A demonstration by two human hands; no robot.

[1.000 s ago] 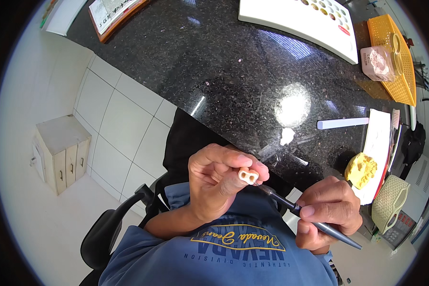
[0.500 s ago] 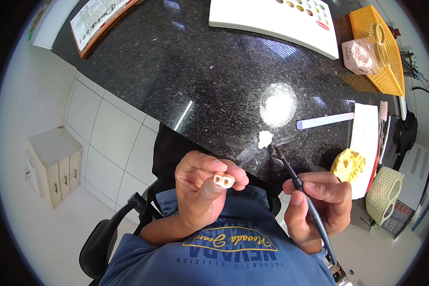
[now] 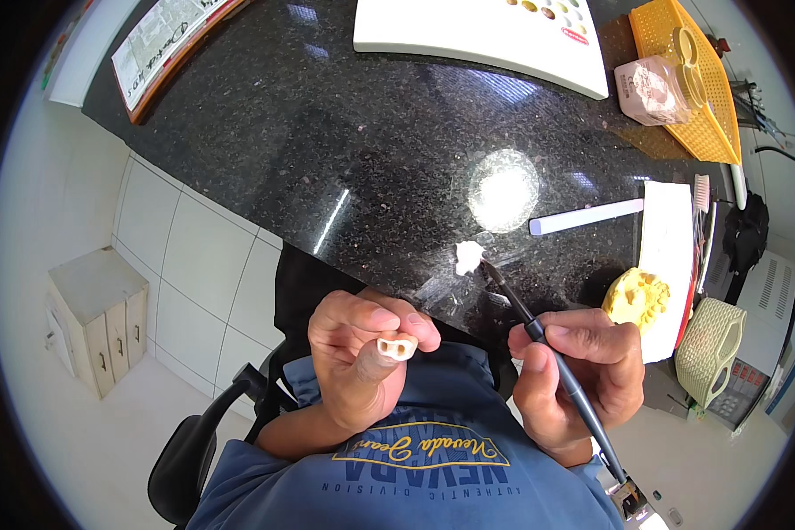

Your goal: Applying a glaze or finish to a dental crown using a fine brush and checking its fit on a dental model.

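Note:
Between the thumb and fingertips of my left hand (image 3: 358, 358) is a small cream-white dental bridge (image 3: 397, 349), its two hollow openings facing up. My right hand (image 3: 579, 375) grips a slim dark brush (image 3: 554, 349) like a pen. The brush slants up and left, with its pointed tip at the right edge of a small white lump of paste or powder (image 3: 468, 257) on the dark granite counter (image 3: 371, 141). To the right of the lump sits a yellow dental cast (image 3: 634, 299), just beyond my right hand.
A lilac stick (image 3: 587, 216) lies beside a white paper strip (image 3: 667, 256) with a toothbrush (image 3: 701, 194) along it. Back right stand a pinkish jar (image 3: 649, 91) and a yellow basket (image 3: 723, 115). A white palette (image 3: 477, 40) with round wells lies at the far edge.
The whole view has shifted, so things on the counter appear further left. The brush tip has come up against the white lump. My left hand still holds the bridge, slightly lower in view.

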